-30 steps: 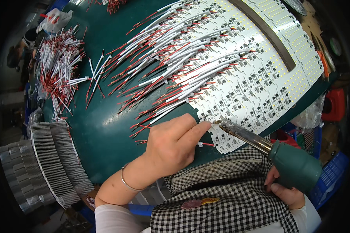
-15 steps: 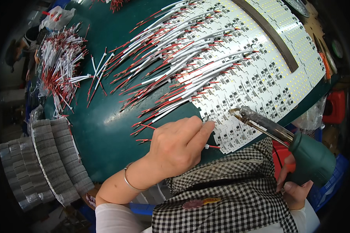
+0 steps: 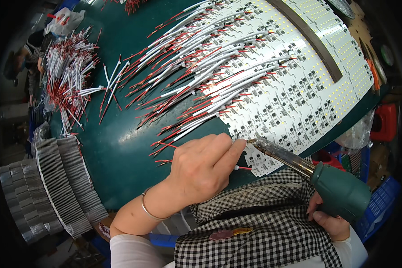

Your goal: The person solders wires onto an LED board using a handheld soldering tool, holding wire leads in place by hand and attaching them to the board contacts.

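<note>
My left hand (image 3: pixel 201 167) is closed in a pinch at the near left corner of a white circuit board panel (image 3: pixel 272 129). A red-and-white wire (image 3: pixel 243 168) sticks out from under its fingers. In my right hand (image 3: pixel 332 223) is a soldering gun (image 3: pixel 339 190) with a dark green body. Its tip (image 3: pixel 253 141) is right by my left thumb and forefinger, over the board's edge; whether it touches a pad I cannot tell. Rows of red-and-white wires (image 3: pixel 196 71) lie with one end on the board and the other over the green mat.
A heap of wires (image 3: pixel 69 71) lies at the far left, beside a few loose ones (image 3: pixel 113 87). Stacked grey ribbed parts (image 3: pixel 69 178) stand at the near left. A dark curved bar (image 3: pixel 308 35) lies across the panel. Blue and red bins (image 3: pixel 384 123) are at the right.
My right hand has brought the soldering gun left and slightly down, so its tip is now close to my left fingertips. The left hand has barely moved.
</note>
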Action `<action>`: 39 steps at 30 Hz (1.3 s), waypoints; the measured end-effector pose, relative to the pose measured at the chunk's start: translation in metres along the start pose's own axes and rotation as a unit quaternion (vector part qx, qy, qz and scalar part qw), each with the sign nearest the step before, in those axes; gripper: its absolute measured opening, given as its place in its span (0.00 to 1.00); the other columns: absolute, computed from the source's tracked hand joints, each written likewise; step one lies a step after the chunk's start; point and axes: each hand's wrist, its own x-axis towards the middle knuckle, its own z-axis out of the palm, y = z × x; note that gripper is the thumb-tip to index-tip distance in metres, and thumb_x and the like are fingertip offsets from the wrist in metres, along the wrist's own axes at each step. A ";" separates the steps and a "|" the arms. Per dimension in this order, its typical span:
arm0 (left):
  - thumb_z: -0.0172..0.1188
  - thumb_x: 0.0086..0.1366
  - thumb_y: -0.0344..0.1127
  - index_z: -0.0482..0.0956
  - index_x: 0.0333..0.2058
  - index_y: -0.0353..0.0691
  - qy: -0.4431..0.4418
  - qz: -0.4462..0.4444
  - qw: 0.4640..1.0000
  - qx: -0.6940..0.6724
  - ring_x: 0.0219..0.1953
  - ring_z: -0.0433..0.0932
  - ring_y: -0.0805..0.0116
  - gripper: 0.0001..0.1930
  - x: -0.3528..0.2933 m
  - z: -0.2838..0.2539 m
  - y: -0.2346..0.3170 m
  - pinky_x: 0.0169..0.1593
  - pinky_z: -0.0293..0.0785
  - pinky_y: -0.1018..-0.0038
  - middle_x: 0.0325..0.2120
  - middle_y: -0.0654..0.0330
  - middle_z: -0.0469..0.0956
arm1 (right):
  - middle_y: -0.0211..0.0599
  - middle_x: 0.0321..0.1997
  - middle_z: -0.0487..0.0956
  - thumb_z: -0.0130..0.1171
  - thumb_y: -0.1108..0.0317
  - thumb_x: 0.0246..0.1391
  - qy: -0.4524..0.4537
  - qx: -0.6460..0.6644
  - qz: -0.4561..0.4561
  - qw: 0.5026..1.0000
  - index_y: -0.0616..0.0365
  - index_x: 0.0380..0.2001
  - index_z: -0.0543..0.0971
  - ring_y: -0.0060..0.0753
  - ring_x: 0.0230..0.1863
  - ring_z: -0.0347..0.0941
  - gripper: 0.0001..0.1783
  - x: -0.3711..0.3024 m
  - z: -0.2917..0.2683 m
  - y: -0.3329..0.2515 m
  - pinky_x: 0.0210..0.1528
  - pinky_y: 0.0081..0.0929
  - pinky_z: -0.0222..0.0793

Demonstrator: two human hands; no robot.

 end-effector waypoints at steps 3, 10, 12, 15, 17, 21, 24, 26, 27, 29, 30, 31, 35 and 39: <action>0.56 0.33 0.23 0.82 0.36 0.34 0.000 0.004 1.000 -0.005 0.18 0.71 0.67 0.23 0.001 0.001 -0.001 0.19 0.67 0.74 0.22 0.60 0.72 | 0.48 0.28 0.76 0.73 0.68 0.36 0.000 -0.026 -0.005 1.000 0.71 0.52 0.68 0.31 0.20 0.72 0.39 0.001 0.003 -0.006 0.17 0.23 0.71; 0.56 0.34 0.23 0.82 0.36 0.34 -0.013 -0.005 1.000 0.001 0.19 0.73 0.66 0.23 -0.002 0.000 0.001 0.20 0.68 0.73 0.22 0.59 0.73 | 0.54 0.42 0.75 0.73 0.66 0.41 0.020 0.151 0.038 0.988 0.79 0.51 0.66 0.30 0.18 0.73 0.39 0.009 0.008 -0.032 0.12 0.21 0.70; 0.56 0.35 0.23 0.82 0.36 0.34 -0.013 -0.001 1.000 -0.001 0.19 0.73 0.66 0.23 -0.001 0.000 0.001 0.20 0.68 0.73 0.22 0.59 0.73 | 0.57 0.47 0.74 0.73 0.64 0.42 0.016 0.133 0.031 0.991 0.80 0.52 0.65 0.30 0.17 0.73 0.41 0.008 0.007 -0.031 0.12 0.20 0.71; 0.56 0.35 0.22 0.82 0.37 0.34 -0.019 -0.004 1.000 0.004 0.20 0.73 0.66 0.23 -0.002 -0.002 0.003 0.20 0.69 0.73 0.22 0.59 0.73 | 0.59 0.45 0.74 0.73 0.64 0.42 0.022 0.146 -0.011 0.989 0.81 0.52 0.63 0.29 0.18 0.73 0.41 0.011 0.008 -0.030 0.12 0.18 0.70; 0.56 0.35 0.21 0.82 0.37 0.35 -0.024 -0.007 1.000 0.004 0.20 0.73 0.65 0.24 0.000 -0.004 0.003 0.21 0.69 0.73 0.22 0.59 0.73 | 0.60 0.45 0.74 0.72 0.65 0.43 0.037 0.148 -0.038 0.988 0.81 0.52 0.63 0.29 0.18 0.73 0.41 0.013 0.010 -0.028 0.12 0.18 0.70; 0.56 0.39 0.16 0.81 0.38 0.35 -0.001 -0.027 0.998 -0.048 0.22 0.74 0.66 0.22 0.007 -0.014 -0.002 0.24 0.70 0.73 0.23 0.58 0.73 | 0.58 0.40 0.76 0.72 0.66 0.42 0.030 0.150 -0.039 0.987 0.81 0.52 0.63 0.28 0.16 0.73 0.40 0.014 0.008 -0.031 0.11 0.17 0.69; 0.56 0.44 0.13 0.80 0.38 0.34 0.015 -0.088 0.994 -0.058 0.24 0.74 0.66 0.20 0.015 -0.032 0.006 0.26 0.71 0.72 0.23 0.56 0.72 | 0.51 0.28 0.77 0.72 0.65 0.42 0.045 0.143 -0.089 0.985 0.81 0.51 0.64 0.26 0.14 0.71 0.40 0.012 0.002 -0.023 0.12 0.16 0.68; 0.57 0.49 0.13 0.80 0.41 0.34 -0.003 -0.170 0.985 -0.025 0.24 0.73 0.65 0.19 0.026 -0.039 0.016 0.27 0.70 0.73 0.25 0.56 0.72 | 0.47 0.24 0.76 0.72 0.64 0.41 0.042 0.145 -0.092 0.984 0.80 0.51 0.65 0.25 0.13 0.70 0.40 0.020 0.006 -0.028 0.12 0.16 0.67; 0.57 0.49 0.13 0.80 0.41 0.34 -0.001 -0.171 0.985 -0.022 0.24 0.73 0.65 0.19 0.027 -0.037 0.016 0.27 0.70 0.73 0.25 0.56 0.72 | 0.43 0.19 0.75 0.72 0.64 0.41 0.041 0.146 -0.098 0.984 0.80 0.51 0.65 0.25 0.12 0.70 0.40 0.023 0.008 -0.031 0.12 0.15 0.66; 0.61 0.48 0.21 0.78 0.46 0.39 -0.036 -0.113 0.992 -0.031 0.22 0.75 0.65 0.22 0.024 -0.026 0.010 0.22 0.71 0.70 0.26 0.61 0.72 | 0.43 0.19 0.75 0.72 0.64 0.41 0.043 0.145 -0.113 0.982 0.80 0.51 0.65 0.25 0.12 0.70 0.40 0.022 0.005 -0.025 0.12 0.15 0.66; 0.59 0.48 0.21 0.79 0.47 0.40 -0.043 -0.097 0.994 -0.011 0.21 0.72 0.65 0.24 0.018 -0.019 0.007 0.22 0.70 0.70 0.25 0.62 0.70 | 0.43 0.20 0.75 0.72 0.64 0.41 0.050 0.142 -0.126 0.981 0.80 0.51 0.65 0.25 0.12 0.70 0.40 0.020 0.004 -0.022 0.12 0.15 0.66; 0.59 0.48 0.21 0.79 0.47 0.40 -0.042 -0.096 0.994 -0.010 0.21 0.72 0.65 0.24 0.017 -0.015 0.005 0.22 0.70 0.70 0.25 0.62 0.70 | 0.43 0.20 0.75 0.72 0.64 0.41 0.049 0.143 -0.128 0.980 0.80 0.51 0.65 0.25 0.12 0.70 0.40 0.017 0.003 -0.020 0.12 0.15 0.66; 0.58 0.45 0.20 0.80 0.46 0.39 -0.022 -0.053 0.998 -0.003 0.23 0.73 0.66 0.25 0.013 -0.006 0.000 0.22 0.70 0.71 0.25 0.62 0.71 | 0.53 0.33 0.77 0.73 0.67 0.40 0.051 0.133 -0.126 0.982 0.80 0.53 0.64 0.28 0.15 0.72 0.41 0.015 -0.006 -0.012 0.12 0.17 0.69; 0.63 0.46 0.16 0.84 0.42 0.41 0.042 -0.085 0.995 0.002 0.21 0.73 0.68 0.22 0.018 -0.001 0.004 0.23 0.70 0.73 0.23 0.60 0.75 | 0.59 0.49 0.73 0.73 0.69 0.39 0.057 0.124 -0.157 0.978 0.79 0.54 0.64 0.31 0.18 0.74 0.42 0.013 -0.012 -0.001 0.12 0.19 0.71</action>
